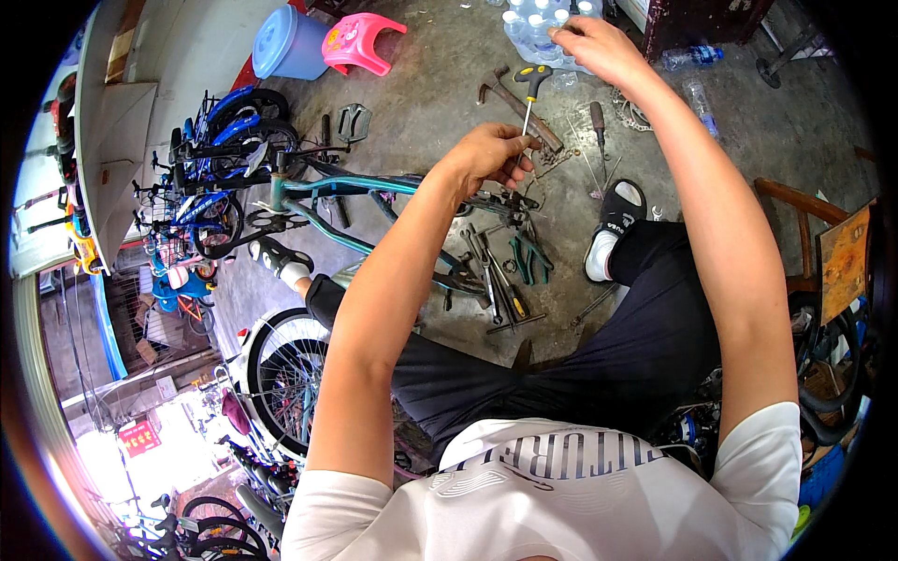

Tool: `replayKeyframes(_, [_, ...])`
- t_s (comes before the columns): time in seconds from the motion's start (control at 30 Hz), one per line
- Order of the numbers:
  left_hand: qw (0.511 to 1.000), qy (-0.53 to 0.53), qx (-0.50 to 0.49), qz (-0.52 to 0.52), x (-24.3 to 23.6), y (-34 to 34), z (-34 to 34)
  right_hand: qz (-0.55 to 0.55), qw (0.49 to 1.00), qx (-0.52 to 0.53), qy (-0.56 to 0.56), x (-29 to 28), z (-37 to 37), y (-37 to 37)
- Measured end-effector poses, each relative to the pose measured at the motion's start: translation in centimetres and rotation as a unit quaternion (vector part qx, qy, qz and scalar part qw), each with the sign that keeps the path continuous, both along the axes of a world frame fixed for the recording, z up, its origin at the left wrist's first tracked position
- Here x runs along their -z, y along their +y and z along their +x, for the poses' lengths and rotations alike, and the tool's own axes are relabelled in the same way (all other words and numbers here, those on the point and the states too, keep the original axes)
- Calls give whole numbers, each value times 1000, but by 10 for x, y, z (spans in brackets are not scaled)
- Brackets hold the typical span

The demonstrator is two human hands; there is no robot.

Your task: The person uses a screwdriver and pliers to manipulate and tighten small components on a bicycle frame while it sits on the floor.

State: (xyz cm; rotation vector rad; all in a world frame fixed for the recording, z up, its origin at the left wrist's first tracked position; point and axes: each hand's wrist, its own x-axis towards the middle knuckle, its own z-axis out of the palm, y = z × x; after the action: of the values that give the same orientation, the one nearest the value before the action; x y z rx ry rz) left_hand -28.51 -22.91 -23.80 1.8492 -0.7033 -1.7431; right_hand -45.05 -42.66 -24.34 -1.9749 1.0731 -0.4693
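My left hand (pixel 488 157) is above the tools on the floor. Its thumb and fingers close on the thin shaft of a T-handle wrench (pixel 533 82), whose black and yellow grip points away from me. Further off and to the right, my right hand (pixel 599 49) is raised with its fingertips drawn together; anything between them is too small to make out. Behind those fingertips lies a wrapped pack of water bottles (pixel 533 35) with white caps. A teal bicycle frame (pixel 323 192) lies to the left of my left hand, with a hammer (pixel 526 110) just beyond.
Pliers (pixel 531 260), wrenches (pixel 485 266) and a screwdriver (pixel 597 122) lie on the concrete floor between my feet. A pedal (pixel 354 123), a blue bucket (pixel 288 45) and a pink stool (pixel 361 43) stand farther left. A wooden chair (pixel 806 210) is at right; a bicycle wheel (pixel 285 369) is near left.
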Motion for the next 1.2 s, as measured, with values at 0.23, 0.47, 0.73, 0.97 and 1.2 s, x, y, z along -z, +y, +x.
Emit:
replayKeyframes(0.23, [999, -9, -43, -14, 9, 8, 11, 13, 982, -119, 146, 2, 0, 18])
replayKeyframes(0.47, [998, -41, -53, -8, 6, 10, 8, 331, 890, -315, 3, 16, 1, 121])
replayKeyframes(0.73, [998, -49, -42, -18, 9, 10, 11, 164, 944, -278, 69, 46, 11, 155])
replayKeyframes(0.97, [993, -95, -57, -43, 3, 10, 3, 117, 944, -277, 133, 42, 17, 158])
replayKeyframes(1.2, [977, -139, -105, -126, 1, 0, 17, 277, 948, -145, 52, 52, 13, 132])
